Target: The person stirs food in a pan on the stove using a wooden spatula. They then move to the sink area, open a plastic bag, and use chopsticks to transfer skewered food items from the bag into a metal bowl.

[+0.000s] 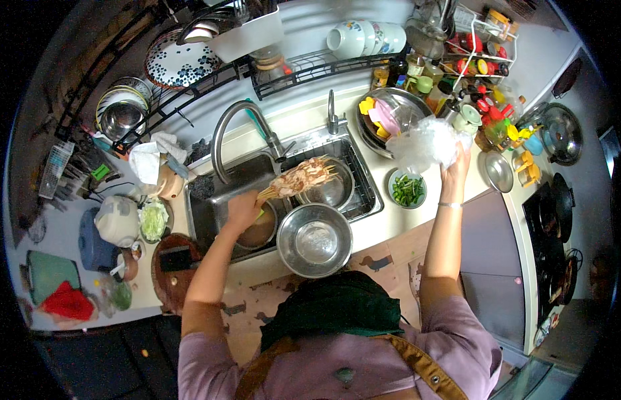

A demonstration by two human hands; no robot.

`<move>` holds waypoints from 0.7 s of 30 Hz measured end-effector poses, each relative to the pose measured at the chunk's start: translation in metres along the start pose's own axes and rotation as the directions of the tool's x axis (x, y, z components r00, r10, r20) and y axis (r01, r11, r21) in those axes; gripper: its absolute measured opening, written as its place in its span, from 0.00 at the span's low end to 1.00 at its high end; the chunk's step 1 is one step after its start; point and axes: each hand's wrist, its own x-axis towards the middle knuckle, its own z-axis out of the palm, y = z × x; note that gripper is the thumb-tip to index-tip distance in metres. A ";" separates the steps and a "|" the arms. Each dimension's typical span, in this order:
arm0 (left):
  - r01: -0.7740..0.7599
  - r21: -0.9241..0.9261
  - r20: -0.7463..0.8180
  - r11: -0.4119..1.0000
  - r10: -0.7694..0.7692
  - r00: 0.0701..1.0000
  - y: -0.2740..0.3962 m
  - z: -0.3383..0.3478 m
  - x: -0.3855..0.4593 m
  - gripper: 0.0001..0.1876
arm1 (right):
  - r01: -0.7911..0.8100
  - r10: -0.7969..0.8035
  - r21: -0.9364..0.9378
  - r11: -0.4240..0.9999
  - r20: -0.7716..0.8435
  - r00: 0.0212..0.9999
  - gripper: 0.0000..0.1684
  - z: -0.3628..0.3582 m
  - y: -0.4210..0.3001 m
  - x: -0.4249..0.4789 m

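Observation:
My left hand [244,212] grips the stick ends of a bundle of meat skewers [301,177] above the double sink [215,207]. The pale raw-looking meat lies over a metal pot [335,186] in the right basin. In my right hand [455,162] is a crumpled clear plastic bag [425,142], raised over the counter at the right. A wide steel bowl [314,240] sits at the sink's front edge, with no food visible in it. Behind my left hand, a round vessel [258,230] is partly hidden in the left basin.
A curved faucet [223,125] arches over the left basin. Chopped green peppers fill a small bowl [407,188] right of the sink. Behind it stands a large metal basin [363,122] with colourful items. Sauce bottles [435,80] crowd the back right; a round wooden board [173,280] lies left.

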 end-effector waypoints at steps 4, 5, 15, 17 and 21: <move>-0.015 0.024 0.042 1.000 0.014 0.999 0.012 0.040 0.027 0.16 | -0.164 0.153 0.144 0.976 0.086 0.985 0.14 -0.012 -0.008 -0.026; -0.011 0.018 0.066 1.000 0.010 0.998 0.016 0.048 0.033 0.16 | -0.197 0.179 0.178 0.964 0.114 0.977 0.14 -0.018 -0.006 -0.032; 0.124 -0.221 0.385 0.967 -0.031 0.922 0.002 0.147 0.042 0.16 | -0.503 0.501 0.243 0.829 0.075 0.862 0.16 -0.017 -0.003 -0.057; 0.091 -0.163 0.285 0.982 -0.041 0.958 0.011 0.129 0.049 0.18 | -0.468 0.472 0.154 0.870 0.011 0.882 0.14 -0.012 0.004 -0.068; 0.264 -0.477 0.306 0.838 -0.123 0.944 0.071 0.041 0.074 0.23 | -0.365 0.364 -0.070 0.928 -0.020 0.931 0.12 0.013 0.028 -0.095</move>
